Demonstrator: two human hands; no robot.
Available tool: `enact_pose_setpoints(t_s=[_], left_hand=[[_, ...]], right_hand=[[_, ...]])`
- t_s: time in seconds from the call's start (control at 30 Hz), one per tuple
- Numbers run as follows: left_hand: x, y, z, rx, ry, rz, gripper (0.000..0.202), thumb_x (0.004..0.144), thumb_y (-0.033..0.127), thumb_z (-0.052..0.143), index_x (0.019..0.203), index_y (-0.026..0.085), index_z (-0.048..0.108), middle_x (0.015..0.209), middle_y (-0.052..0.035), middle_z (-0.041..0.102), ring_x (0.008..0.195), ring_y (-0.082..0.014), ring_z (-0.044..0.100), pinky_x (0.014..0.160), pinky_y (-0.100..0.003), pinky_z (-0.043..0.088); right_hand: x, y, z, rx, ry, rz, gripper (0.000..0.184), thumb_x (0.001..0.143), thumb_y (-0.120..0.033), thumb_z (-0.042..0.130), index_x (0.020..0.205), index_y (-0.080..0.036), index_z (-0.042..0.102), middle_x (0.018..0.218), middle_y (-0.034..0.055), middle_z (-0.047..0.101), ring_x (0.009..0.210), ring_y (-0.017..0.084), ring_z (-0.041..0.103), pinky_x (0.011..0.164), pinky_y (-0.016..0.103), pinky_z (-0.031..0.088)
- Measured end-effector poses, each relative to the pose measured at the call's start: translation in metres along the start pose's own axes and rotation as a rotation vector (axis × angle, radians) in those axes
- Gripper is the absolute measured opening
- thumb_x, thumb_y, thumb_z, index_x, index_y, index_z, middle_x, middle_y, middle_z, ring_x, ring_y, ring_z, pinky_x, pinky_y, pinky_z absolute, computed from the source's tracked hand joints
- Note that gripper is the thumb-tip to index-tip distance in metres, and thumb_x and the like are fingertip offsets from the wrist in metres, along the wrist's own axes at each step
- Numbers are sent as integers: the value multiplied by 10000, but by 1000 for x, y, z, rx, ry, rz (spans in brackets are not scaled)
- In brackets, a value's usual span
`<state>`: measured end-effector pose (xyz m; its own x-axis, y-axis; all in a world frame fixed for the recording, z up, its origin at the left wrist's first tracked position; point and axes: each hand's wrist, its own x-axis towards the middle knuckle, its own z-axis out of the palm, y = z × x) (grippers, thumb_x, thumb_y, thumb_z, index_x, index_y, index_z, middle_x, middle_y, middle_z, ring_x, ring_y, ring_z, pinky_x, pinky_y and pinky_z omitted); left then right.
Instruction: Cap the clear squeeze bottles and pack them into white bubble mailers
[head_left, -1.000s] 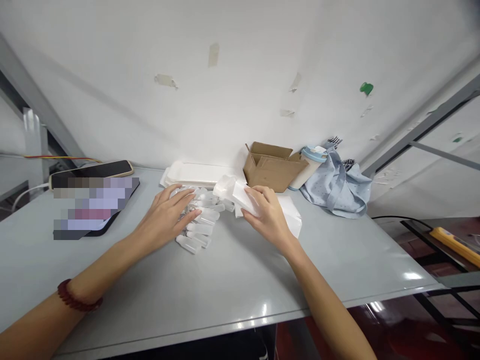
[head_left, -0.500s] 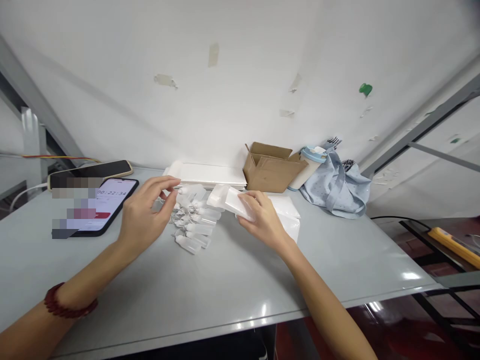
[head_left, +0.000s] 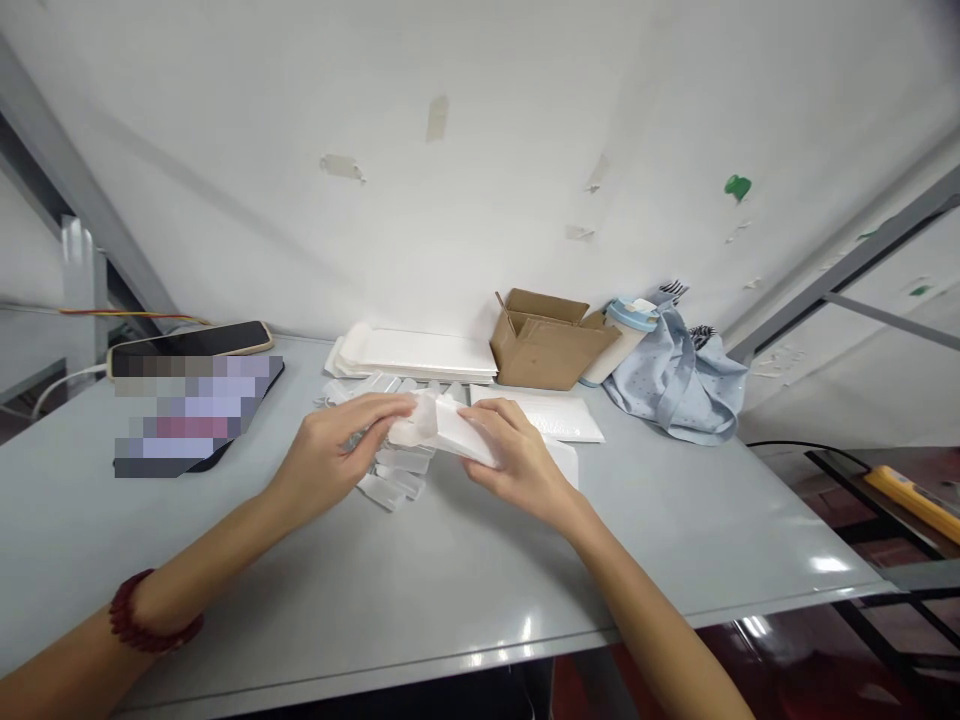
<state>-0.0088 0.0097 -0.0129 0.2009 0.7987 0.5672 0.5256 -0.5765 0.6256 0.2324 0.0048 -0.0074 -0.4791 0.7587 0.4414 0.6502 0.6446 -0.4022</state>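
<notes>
A white padded envelope is held up between my hands, above the middle of the table. My right hand is closed around its body. At its left end, my left hand pinches the thin, translucent flap between thumb and fingers. Under and behind the envelope lies a pile of small clear plastic bottles, partly covered by my left hand. Another white padded envelope lies flat behind my right hand, and a further white piece shows under the right wrist.
Along the wall lies a stack of white envelopes, beside an open cardboard box. Right of it are a lidded cup and a light blue cloth bag. Two phones, one of them a black-edged phone, lie at the left.
My left hand has moved right from beside the bottles and taken hold of the envelope's flap. My right hand still holds the envelope, now slightly lower.
</notes>
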Motion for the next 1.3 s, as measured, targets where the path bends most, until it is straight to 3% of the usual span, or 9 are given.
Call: enact_pose_setpoints(t_s=[0.13,0.27,0.37,0.47,0.6,0.83,0.97,1.2,1.3], left_hand=[[1,0,-6,2,53,7,268,927,275,472,1037,239,714,1108,-22,740,1064,-221,668,987,-349,494],[12,-11,-22,192,207,-164,285,940,288,440,1082,194,669,1211,-55,670,1172,-260,581,1002,-388,466],[22,-25,-31,338,89,-357,402,924,360,445,1243,176,606,1260,-89,651,1115,-316,594,949,-445,472],[25,-36,-30,313,-82,-405,530,915,461,429,1352,181,539,1318,-102,630,1071,-322,621,945,-450,465],[23,-41,-22,253,-135,-337,548,854,530,466,1253,191,627,1262,-119,665,1207,-347,549,948,-443,466],[19,-53,-18,247,-169,-255,522,826,505,447,1204,220,668,1220,-104,680,1193,-340,520,849,-421,512],[19,-60,-19,257,-224,-227,544,790,508,465,1180,201,687,1208,-105,687,1201,-348,501,929,-467,485],[31,-39,-41,121,-205,-385,439,732,576,597,996,256,741,1090,-41,738,1032,-294,622,951,-437,468],[34,-30,-48,51,-68,-451,401,708,555,647,916,224,738,999,-32,748,907,-250,647,933,-411,480]], right_hand=[[-1,-1,2,24,22,5,497,794,-192,624,1275,-275,530,1189,87,574,1110,261,550,930,450,501],[0,3,1,24,90,31,452,806,-192,606,1251,-245,545,1195,100,568,1131,265,544,944,446,495],[1,4,0,10,99,43,445,812,-200,597,1250,-251,542,1198,101,563,1135,270,543,944,456,494],[1,4,0,-5,85,35,446,814,-196,591,1254,-247,538,1195,105,564,1140,274,536,948,461,490],[1,4,0,-22,71,22,445,818,-189,586,1258,-234,533,1198,109,563,1142,273,532,957,458,487],[1,6,1,-45,81,-11,444,810,-178,604,1248,-195,536,1183,128,564,1121,283,534,935,456,491],[0,7,2,-52,75,-12,451,815,-176,604,1257,-218,523,1187,120,561,1127,284,533,936,457,492],[0,8,2,-74,66,-5,443,817,-176,613,1251,-200,526,1186,129,561,1132,289,528,950,460,486],[0,9,3,-77,64,3,451,815,-170,613,1255,-204,522,1188,127,558,1130,288,527,950,465,486]])
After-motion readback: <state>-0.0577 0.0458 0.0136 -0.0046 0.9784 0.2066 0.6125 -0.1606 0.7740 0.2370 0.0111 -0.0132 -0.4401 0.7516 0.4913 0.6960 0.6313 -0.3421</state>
